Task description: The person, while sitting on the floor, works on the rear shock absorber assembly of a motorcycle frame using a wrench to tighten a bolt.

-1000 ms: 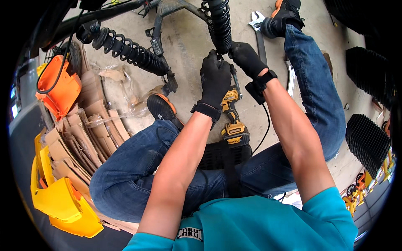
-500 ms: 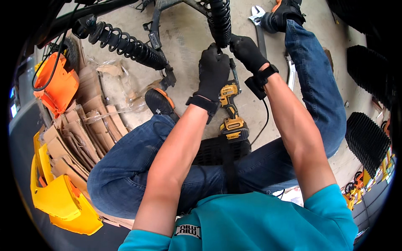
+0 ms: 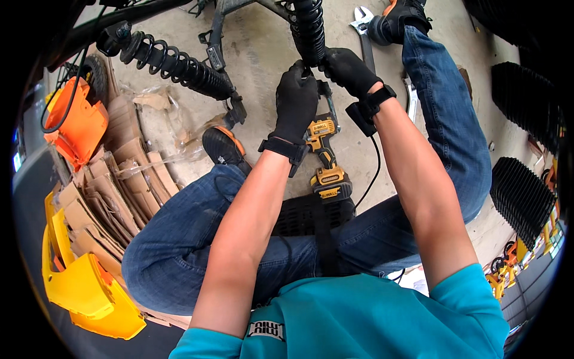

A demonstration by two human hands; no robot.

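Observation:
A black coil-spring shock absorber [image 3: 309, 33] hangs at the upper middle, its lower end between my two gloved hands. My left hand [image 3: 297, 99], in a black glove, is closed just below and left of that end; what its fingertips pinch is hidden. My right hand [image 3: 350, 72], also gloved, curls its fingers against the shock absorber's lower end from the right. Beneath the hands a yellow and black cordless power drill [image 3: 323, 143] lies with its battery toward me, a dark tool end showing between the wrists.
Another shock absorber [image 3: 176, 66] slopes down at the left beside the black metal frame [image 3: 216, 36]. An adjustable wrench [image 3: 366, 39] and a second wrench [image 3: 411, 102] lie on the right. Folded cardboard [image 3: 113, 191], an orange plastic part [image 3: 76, 122] and yellow panels [image 3: 84, 287] fill the left.
The whole view has shifted slightly. My left hand has drawn a little to the left of the shock absorber's end, while my right hand stays against it.

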